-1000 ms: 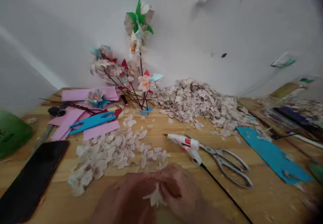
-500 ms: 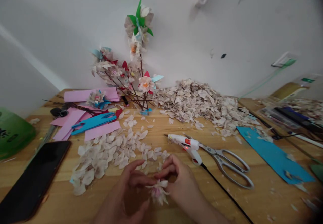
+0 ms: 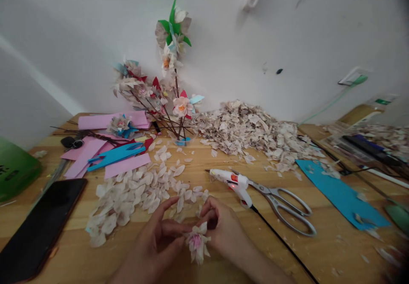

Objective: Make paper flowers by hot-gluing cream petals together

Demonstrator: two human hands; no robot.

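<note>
Left hand (image 3: pixel 156 243) and right hand (image 3: pixel 223 228) pinching paper flower (image 3: pixel 196 243), glue gun (image 3: pixel 231 181), scissors (image 3: pixel 284 205) beside.

At the lower centre of the frame the small flower (image 3: pixel 195 243) sits pinched between the left hand (image 3: pixel 153 245) and the right hand (image 3: pixel 223 228), over the table (image 3: pixel 198 166). Loose petals (image 3: pixel 140 190) lie just behind the hands, spreading left. The phone (image 3: pixel 38 226) lies at lower left, with paper strips (image 3: pixel 105 156) behind it. The glue gun (image 3: pixel 231 181) and scissors (image 3: pixel 281 203) lie touching, right of centre. Behind them lies the scrap heap (image 3: pixel 249 128), with the flower bunch (image 3: pixel 159 92) to its left.
</note>
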